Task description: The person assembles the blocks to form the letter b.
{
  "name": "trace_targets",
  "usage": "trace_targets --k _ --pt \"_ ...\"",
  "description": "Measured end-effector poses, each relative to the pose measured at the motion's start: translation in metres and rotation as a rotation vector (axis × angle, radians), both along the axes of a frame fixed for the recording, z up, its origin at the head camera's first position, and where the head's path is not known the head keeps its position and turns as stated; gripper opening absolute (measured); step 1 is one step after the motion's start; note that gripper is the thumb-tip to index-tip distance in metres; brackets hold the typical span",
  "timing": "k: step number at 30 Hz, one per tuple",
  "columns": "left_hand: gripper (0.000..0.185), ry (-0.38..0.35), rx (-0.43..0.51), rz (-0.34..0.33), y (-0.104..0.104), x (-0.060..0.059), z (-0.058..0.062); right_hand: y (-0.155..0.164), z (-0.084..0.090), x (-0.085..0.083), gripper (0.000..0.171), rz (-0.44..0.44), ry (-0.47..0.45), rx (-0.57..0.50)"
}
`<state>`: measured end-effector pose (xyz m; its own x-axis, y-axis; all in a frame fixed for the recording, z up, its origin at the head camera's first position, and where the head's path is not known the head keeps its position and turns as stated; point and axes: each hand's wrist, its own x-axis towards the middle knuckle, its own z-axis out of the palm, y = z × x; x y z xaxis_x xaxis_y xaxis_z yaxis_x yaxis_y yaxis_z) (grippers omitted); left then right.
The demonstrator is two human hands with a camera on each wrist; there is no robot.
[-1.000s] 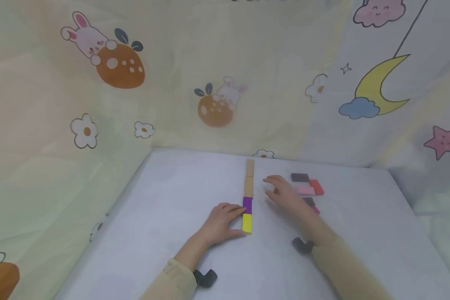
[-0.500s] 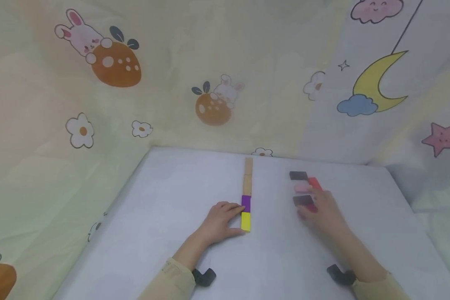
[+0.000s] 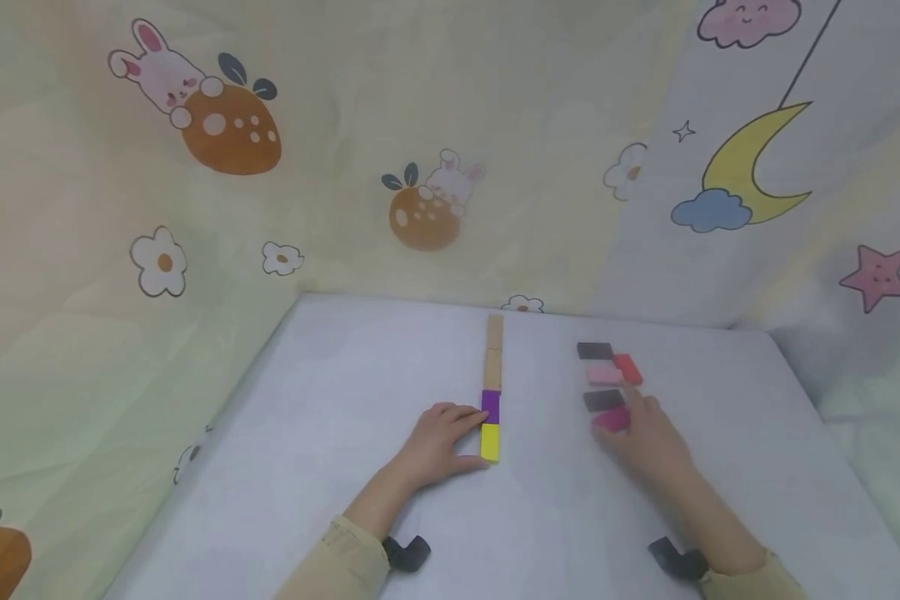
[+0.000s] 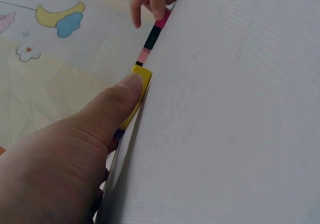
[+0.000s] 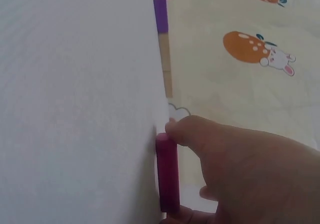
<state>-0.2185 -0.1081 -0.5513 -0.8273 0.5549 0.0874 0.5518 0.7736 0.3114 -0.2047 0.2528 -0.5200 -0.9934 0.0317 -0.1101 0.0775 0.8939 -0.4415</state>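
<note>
Down the middle of the white table runs a row of blocks, end to end: a yellow block (image 3: 490, 443) nearest, then a purple block (image 3: 491, 407), then two plain wooden blocks (image 3: 492, 369). My left hand (image 3: 437, 448) rests beside the row. Its fingertips touch the purple block's left side, and the straight thumb touches the yellow block's near end, also seen in the left wrist view. On the right, my right hand (image 3: 656, 442) pinches a magenta block (image 5: 168, 174) by its ends between thumb and finger; the block lies on the table.
Beyond the magenta block lie a dark block (image 3: 603, 400), a pink block (image 3: 604, 375), a red block (image 3: 628, 368) and another dark block (image 3: 595, 351). A printed cloth wall (image 3: 345, 192) rises behind the table (image 3: 390, 350).
My right hand has moved from near the wooden blocks rightward and toward me to the magenta block, and now pinches it. My left hand has kept its place beside the row.
</note>
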Motion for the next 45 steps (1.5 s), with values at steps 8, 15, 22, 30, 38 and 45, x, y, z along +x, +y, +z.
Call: trace_targets --k 8,15,22,30,38,45 --pt "0.076 0.004 0.002 -0.005 0.0 0.001 0.001 -0.003 0.002 0.004 0.086 0.009 0.092 0.013" --pt "0.076 0.015 -0.003 -0.01 -0.001 0.0 0.002 -0.025 0.011 0.006 0.081 0.122 0.07 -0.117" --pt "0.077 -0.006 -0.003 0.002 0.0 0.0 -0.001 -0.044 0.006 -0.008 0.08 0.226 0.058 -0.14" --pt "0.077 0.005 -0.005 -0.003 0.001 0.0 -0.002 -0.053 0.001 -0.019 0.077 0.268 -0.025 -0.12" --pt "0.077 0.002 -0.009 0.006 0.001 -0.001 -0.002 -0.052 -0.004 -0.021 0.083 0.237 -0.054 -0.137" --pt "0.077 0.005 -0.01 0.007 0.001 0.0 -0.003 -0.058 -0.001 -0.019 0.085 0.228 -0.053 -0.153"
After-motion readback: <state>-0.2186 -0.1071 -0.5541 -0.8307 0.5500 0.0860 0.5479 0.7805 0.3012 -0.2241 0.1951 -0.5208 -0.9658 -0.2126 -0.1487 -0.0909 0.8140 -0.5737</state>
